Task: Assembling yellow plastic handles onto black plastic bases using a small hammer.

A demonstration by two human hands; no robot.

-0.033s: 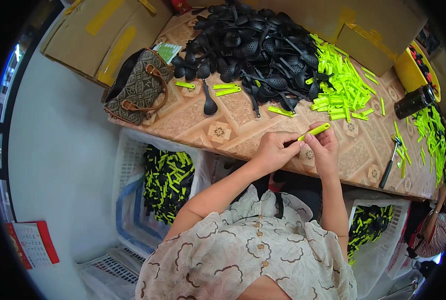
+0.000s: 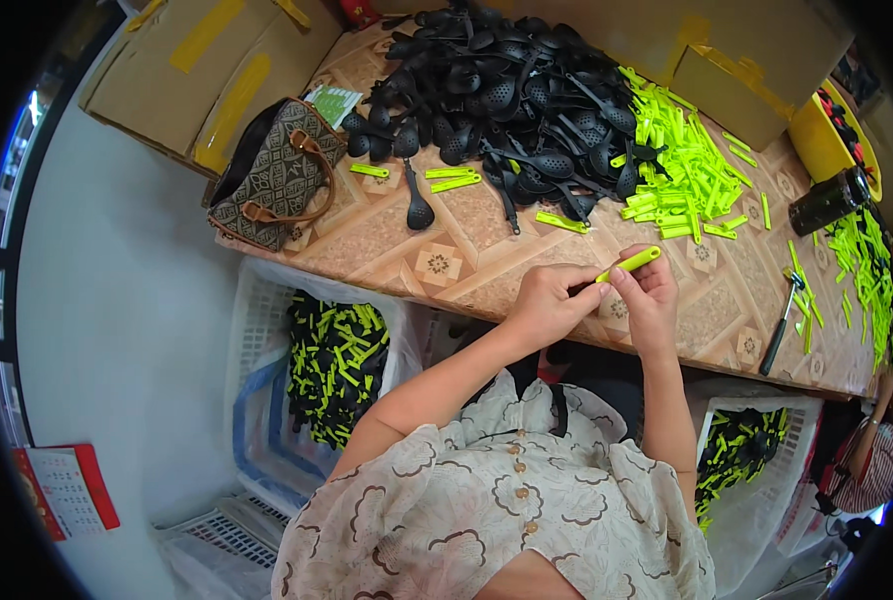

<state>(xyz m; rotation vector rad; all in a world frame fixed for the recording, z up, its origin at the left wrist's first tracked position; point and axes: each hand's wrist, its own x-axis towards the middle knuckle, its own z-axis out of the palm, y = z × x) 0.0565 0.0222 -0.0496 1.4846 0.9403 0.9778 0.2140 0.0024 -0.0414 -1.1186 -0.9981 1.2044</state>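
green handle (image 2: 629, 263) btwn both hands

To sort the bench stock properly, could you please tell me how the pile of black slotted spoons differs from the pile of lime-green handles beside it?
The black slotted spoons form the larger, taller heap; the lime-green handles lie in a smaller, flatter scatter to its right. The black slotted spoons have round perforated bowls; the lime-green handles are short straight strips. Both lie loose on the patterned table.

Bare bench (image 2: 437, 265) lies open just ahead of the hands (image 2: 597, 300). Farther back a heap of black ladles (image 2: 512, 90) blocks the way, green handles (image 2: 682, 170) beside it, a hammer (image 2: 782, 320) to the right.
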